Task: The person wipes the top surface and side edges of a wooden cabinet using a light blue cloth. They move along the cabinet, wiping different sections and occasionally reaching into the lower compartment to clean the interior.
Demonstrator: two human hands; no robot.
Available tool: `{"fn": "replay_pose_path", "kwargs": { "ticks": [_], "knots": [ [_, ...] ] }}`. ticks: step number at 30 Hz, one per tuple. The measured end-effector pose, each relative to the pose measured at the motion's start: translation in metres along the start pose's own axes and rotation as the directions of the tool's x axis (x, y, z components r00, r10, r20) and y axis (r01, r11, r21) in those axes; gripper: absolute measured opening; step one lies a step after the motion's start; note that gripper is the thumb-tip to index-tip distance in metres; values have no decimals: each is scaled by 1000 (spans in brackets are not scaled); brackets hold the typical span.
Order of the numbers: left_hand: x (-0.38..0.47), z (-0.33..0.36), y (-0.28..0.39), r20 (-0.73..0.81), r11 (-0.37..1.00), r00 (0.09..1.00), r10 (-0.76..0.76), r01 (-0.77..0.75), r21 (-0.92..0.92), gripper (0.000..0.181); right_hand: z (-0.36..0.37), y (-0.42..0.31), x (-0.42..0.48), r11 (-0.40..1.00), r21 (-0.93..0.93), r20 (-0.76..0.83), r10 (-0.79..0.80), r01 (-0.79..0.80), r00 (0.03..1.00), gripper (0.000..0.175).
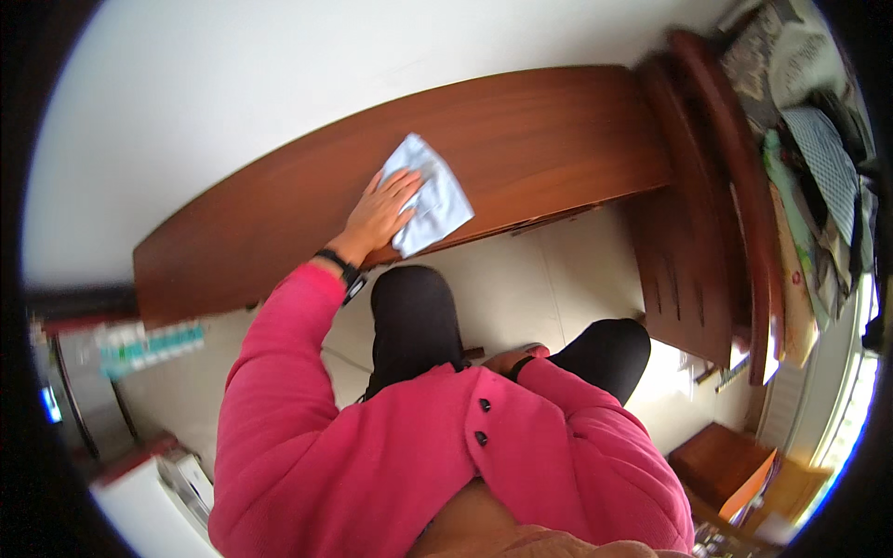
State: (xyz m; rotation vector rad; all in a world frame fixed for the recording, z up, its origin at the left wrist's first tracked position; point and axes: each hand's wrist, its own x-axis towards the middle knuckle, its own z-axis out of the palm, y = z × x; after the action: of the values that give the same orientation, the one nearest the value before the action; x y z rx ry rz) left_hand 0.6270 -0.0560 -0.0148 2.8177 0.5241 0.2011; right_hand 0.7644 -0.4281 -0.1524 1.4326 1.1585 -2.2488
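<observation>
My left hand (384, 209) lies palm down on a light blue cloth (439, 202), its fingers spread over the left part of it. Beneath the cloth is a long reddish-brown wooden board (544, 132) that runs along the white wall. One corner of the cloth points toward the wall, and its lower end reaches the board's front edge. A dark band with a watch circles my left wrist. My right hand (501, 360) is low between my knees, mostly hidden by the pink sleeve, so its fingers do not show clearly.
Dark wooden furniture (687, 209) stands at the board's right end, with piled clothes (823, 174) beyond it. My knee (415, 314) is close to the board's front edge. A brown wooden box-like piece (722, 464) sits lower right. A blurred teal and white object (150, 349) is at left.
</observation>
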Motion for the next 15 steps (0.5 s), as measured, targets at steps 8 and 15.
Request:
{"fn": "replay_pose_path", "kwargs": {
  "ticks": [8, 15],
  "knots": [
    [9, 23, 12, -68, 977, 978, -196, 200, 68, 54, 17, 15, -28, 987, -141, 27, 84, -79, 996, 51],
    [6, 32, 5, -90, 971, 969, -231, 235, 41, 55, 16, 3, -30, 977, -179, 46, 126, -116, 991, 50]
  ]
}}
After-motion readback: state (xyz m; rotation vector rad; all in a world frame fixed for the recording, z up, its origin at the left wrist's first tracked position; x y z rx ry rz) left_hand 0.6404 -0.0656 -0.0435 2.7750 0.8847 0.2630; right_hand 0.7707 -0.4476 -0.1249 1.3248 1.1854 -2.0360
